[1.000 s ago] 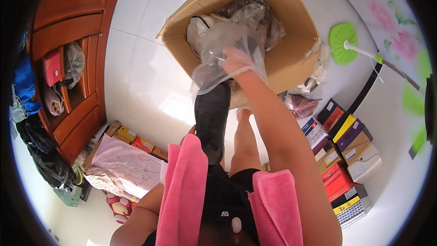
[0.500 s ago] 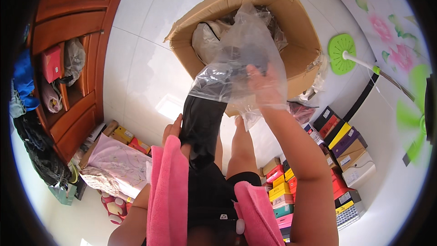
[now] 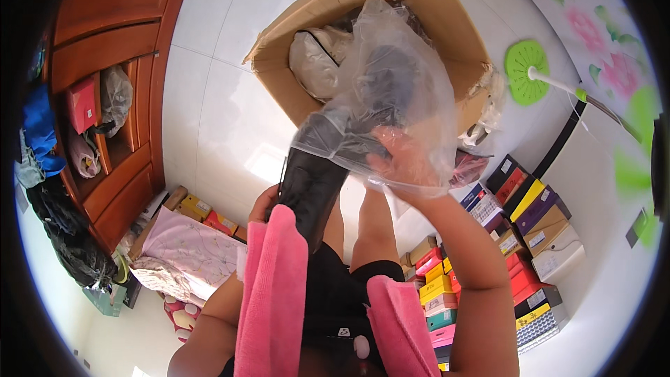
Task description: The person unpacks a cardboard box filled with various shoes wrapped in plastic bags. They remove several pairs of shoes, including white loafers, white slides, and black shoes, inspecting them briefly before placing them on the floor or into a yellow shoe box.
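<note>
A tall black boot (image 3: 310,185) slants across the middle, its shaft toward me and its far part inside a clear plastic bag (image 3: 373,24). My left hand (image 3: 264,204) is closed on the left side of the shaft, partly hidden by it. Through the film I see my right hand (image 3: 405,157), with the bag's mouth around its wrist. Its fingers are apart beside the boot. Another dark shape (image 3: 387,80) shows through the bag farther up; I cannot tell if it belongs to the same boot.
A cardboard box (image 3: 279,77) stands open beyond the bag, with a whitish wrapped bundle (image 3: 317,63) inside. Stacked shoe boxes (image 3: 537,237) line the right. A green fan (image 3: 638,174) and a green long-handled tool (image 3: 527,73) are there too. A wooden cabinet (image 3: 112,42) stands left.
My right hand has drawn back toward me inside the bag, and the bag has spread to the right. The boot's shaft has turned slightly, and my left hand still holds it.
</note>
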`<control>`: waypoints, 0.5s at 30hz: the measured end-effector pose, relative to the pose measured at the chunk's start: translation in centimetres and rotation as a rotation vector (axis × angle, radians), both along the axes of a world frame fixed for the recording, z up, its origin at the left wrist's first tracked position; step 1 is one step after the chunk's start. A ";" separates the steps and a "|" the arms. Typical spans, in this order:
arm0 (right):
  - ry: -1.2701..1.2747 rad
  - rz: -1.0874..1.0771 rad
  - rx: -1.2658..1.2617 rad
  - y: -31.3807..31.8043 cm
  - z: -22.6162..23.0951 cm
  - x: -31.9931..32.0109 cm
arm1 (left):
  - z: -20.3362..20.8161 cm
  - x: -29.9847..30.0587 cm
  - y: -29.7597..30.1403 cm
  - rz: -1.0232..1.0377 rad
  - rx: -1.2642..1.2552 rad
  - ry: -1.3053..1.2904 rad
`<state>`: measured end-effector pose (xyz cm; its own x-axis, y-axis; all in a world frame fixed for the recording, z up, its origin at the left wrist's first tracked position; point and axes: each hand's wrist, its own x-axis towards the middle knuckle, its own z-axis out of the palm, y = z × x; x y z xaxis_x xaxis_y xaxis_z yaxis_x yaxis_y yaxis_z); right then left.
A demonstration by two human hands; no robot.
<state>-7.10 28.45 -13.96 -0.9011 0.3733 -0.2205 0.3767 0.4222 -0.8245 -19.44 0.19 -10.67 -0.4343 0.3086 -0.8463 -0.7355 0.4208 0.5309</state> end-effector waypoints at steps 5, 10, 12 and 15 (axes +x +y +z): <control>-0.203 -0.066 -0.156 -1.7 2.2 0.6 | 4.3 0.7 7.4 0.045 0.005 -0.121; -0.017 0.054 -0.381 -3.3 4.1 2.6 | 3.1 2.9 8.8 -0.101 -0.036 0.130; -0.118 -0.087 -0.593 -3.6 5.3 3.4 | 4.0 3.2 10.0 -0.323 -0.087 0.318; -0.130 -0.148 -0.463 -3.7 6.2 3.7 | 5.0 3.9 11.6 -0.670 -0.169 0.592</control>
